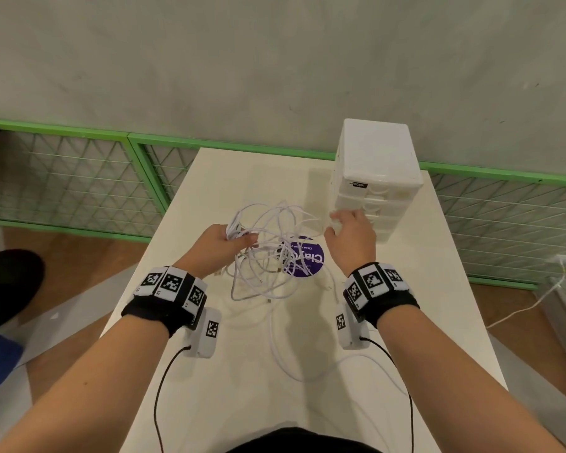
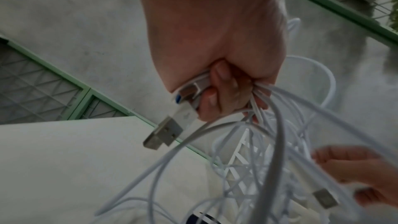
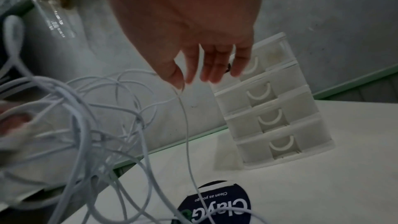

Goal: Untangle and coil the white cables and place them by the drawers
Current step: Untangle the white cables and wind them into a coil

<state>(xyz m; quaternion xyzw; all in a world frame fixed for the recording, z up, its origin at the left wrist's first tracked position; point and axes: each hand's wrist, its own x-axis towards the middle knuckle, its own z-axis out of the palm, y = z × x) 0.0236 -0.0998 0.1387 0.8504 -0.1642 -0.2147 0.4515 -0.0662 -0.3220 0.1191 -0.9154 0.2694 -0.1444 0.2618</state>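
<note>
From the head view, a white drawer unit (image 1: 374,178) with a partly legible "abox" label stands on the pale worktop (image 1: 438,289), its drawers closed and contents hidden, beside a purple round sticker (image 1: 304,258). The left hand (image 1: 223,245) grips the tangled white cables (image 1: 268,243) above the worktop; the right hand (image 1: 350,237) hovers near the unit. The left wrist view alone shows USB plugs (image 2: 163,133) jutting from curled fingers. The right wrist view shows relaxed fingers with a strand at the thumb tip, four drawer fronts, and the sticker's "Clean as you go".
</note>
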